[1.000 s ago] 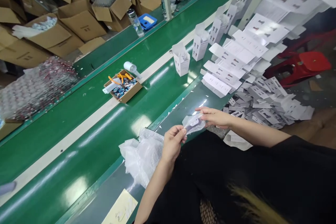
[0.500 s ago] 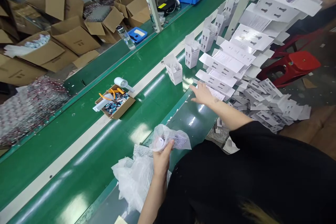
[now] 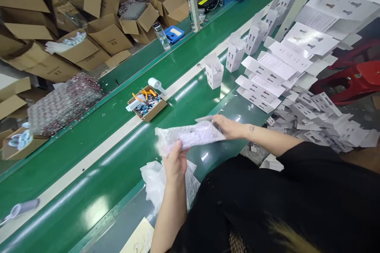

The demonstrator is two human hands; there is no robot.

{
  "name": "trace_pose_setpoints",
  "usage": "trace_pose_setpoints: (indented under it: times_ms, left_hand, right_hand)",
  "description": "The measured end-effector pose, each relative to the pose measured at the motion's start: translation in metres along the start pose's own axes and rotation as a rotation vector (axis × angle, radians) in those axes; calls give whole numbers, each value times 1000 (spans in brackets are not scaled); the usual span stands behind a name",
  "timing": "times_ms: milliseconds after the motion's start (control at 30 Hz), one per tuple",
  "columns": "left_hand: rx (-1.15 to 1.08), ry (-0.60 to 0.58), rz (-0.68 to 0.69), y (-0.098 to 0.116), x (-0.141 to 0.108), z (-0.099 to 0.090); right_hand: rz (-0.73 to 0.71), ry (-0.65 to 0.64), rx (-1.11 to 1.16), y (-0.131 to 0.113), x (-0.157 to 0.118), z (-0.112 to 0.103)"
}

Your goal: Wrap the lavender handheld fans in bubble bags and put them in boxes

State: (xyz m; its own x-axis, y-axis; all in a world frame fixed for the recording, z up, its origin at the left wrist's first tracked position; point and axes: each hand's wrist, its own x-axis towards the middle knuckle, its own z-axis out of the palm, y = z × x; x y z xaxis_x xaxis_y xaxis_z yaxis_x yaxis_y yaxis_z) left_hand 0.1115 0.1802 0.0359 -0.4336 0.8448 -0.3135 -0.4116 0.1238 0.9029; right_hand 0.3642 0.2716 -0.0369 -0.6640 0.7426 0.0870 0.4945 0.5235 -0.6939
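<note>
A clear bubble-wrap bag (image 3: 190, 134) is held raised and nearly level above the bench edge, with a pale lilac-white item showing dimly inside. My left hand (image 3: 176, 160) grips its lower left part, thumb on top. At its right end my right hand (image 3: 226, 126) is closed, fingers bent around the edge. A thin greyish flap (image 3: 204, 119) sticks out beside those fingers; whether it belongs to the bag I cannot tell. More loose bubble-wrap bags (image 3: 156, 184) lie on the bench below my left hand.
Flat white printed cartons (image 3: 267, 75) lie fanned out at the right. Standing open cartons (image 3: 214, 73) line the green conveyor (image 3: 118, 152). A small cardboard box (image 3: 154, 111) holds orange-handled pliers and small parts. A white handheld device (image 3: 25, 207) lies at far left.
My right hand has come back from beside the flat cartons to the bag's right end. The bag has been lifted and straightened. The camera view has turned left.
</note>
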Motion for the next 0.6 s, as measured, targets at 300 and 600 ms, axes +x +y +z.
trace_pose_setpoints:
  times_ms: [300,600]
  left_hand:
    - [1126,98,409,-4,-46,-9]
    - [1161,183,302,11,-35,-25]
  right_hand:
    - [-148,262,176,-21,-23,92]
    - [-238,222,191,-34,-29,106]
